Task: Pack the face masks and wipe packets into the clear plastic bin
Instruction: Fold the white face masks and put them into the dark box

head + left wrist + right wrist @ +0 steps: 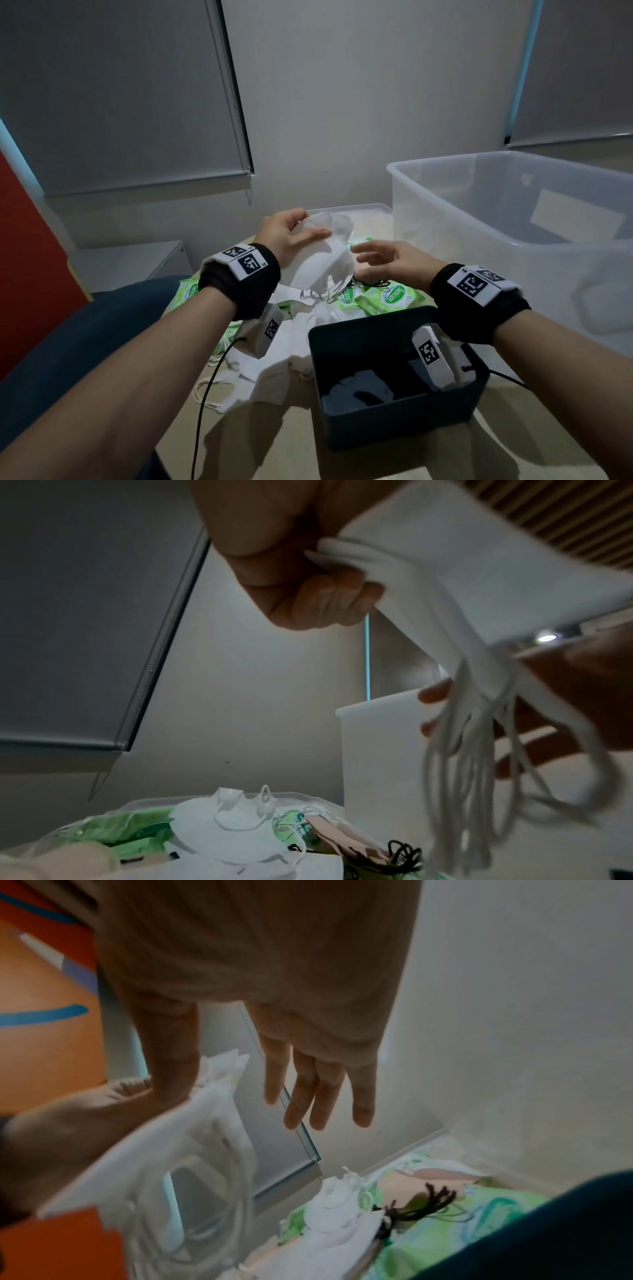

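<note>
Currently a stack of white face masks (322, 255) is held up over the table by the left hand (286, 236), thumb on the near face and fingers curled behind, as the left wrist view confirms; the ear loops (479, 764) hang loose below it. The right hand (383, 262) is kept just beside the stack with fingers spread and relaxed, nothing grasped; whether its thumb touches the masks cannot be told for certain from the blurred right wrist view. More white masks (260, 363) and green wipe packets (390, 296) are left in a heap on the table (274, 455), so most of the packing is judged undone. The clear plastic bin (513, 212) stands to the right, well apart from the held stack, and nothing can be made out inside it. A dark tray (394, 425) sits in front of the heap, under the right wrist. Handling judgement: the masks are light, soft and floppy, so the stack should be pinched flat across the body, not by the loops, which are likely to snag on the heap or the bin rim. The wipe packets look soft-walled with slick film, probably heavier; a grip across the flat faces is suggested. Nothing here is fragile.
</note>
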`<action>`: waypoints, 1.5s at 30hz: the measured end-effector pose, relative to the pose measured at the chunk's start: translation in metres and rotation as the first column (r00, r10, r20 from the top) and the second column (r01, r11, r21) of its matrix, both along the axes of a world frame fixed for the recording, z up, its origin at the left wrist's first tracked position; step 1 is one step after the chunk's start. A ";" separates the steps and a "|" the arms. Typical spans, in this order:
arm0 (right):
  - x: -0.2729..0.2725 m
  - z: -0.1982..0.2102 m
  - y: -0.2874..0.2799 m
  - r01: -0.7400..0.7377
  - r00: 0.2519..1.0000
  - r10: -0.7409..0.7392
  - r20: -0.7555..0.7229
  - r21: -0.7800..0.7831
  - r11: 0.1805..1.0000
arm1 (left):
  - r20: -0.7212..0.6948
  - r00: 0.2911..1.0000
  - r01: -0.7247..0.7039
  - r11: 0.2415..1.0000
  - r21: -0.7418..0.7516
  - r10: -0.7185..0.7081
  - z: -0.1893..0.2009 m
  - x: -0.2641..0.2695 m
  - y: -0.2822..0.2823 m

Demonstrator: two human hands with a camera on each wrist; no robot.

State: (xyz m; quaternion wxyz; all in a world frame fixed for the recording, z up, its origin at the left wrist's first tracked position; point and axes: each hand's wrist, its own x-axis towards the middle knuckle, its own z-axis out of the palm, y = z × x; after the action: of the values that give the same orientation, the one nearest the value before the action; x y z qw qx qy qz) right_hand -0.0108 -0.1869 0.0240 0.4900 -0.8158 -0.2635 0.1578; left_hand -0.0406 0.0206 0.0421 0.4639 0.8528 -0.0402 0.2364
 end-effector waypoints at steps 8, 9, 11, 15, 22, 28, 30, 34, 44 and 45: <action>-0.010 0.014 0.021 0.036 0.999 -0.034 -0.013 0.272 0.962 | -0.029 1.000 0.020 0.890 0.455 -0.007 0.003 -0.006 -0.019; -0.011 0.013 0.022 0.041 0.999 -0.035 -0.023 0.308 0.950 | -0.015 1.000 0.020 0.875 0.483 -0.014 0.003 -0.005 -0.021; -0.010 0.011 0.023 0.076 0.997 -0.073 -0.023 0.359 0.930 | 0.014 0.999 0.026 0.869 0.494 -0.038 0.003 -0.006 -0.023; -0.006 0.006 0.020 0.151 0.988 -0.152 -0.030 0.414 0.898 | 0.103 0.993 0.016 0.925 0.378 -0.059 0.003 -0.007 -0.025; -0.003 0.006 0.015 0.142 0.990 -0.139 -0.037 0.408 0.902 | 0.211 0.977 -0.021 0.997 0.068 0.006 0.005 -0.008 -0.031; -0.004 0.010 0.014 0.132 0.991 -0.123 -0.047 0.394 0.910 | 0.208 0.977 0.055 0.998 -0.005 -0.053 0.006 -0.008 -0.033; -0.005 0.013 0.013 0.098 0.995 -0.087 -0.047 0.384 0.918 | 0.220 0.973 0.072 0.997 0.010 -0.073 0.006 -0.009 -0.035; -0.011 0.016 0.016 0.051 0.999 -0.051 -0.008 0.341 0.939 | 0.225 0.971 0.054 0.993 0.104 -0.077 0.003 -0.009 -0.041; -0.010 0.013 0.015 0.129 0.991 -0.128 -0.027 0.364 0.922 | 0.187 0.981 0.030 0.988 0.148 -0.058 -0.001 -0.009 -0.035; -0.009 0.012 0.014 0.140 0.990 -0.141 -0.022 0.360 0.923 | 0.151 0.986 0.054 0.990 0.133 -0.074 -0.001 -0.008 -0.031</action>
State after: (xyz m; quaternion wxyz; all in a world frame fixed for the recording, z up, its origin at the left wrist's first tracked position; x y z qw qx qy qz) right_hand -0.0197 -0.1733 0.0363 0.6407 -0.7293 -0.2299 0.0697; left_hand -0.0490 -0.0106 0.0410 0.4108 0.8582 -0.1188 0.2838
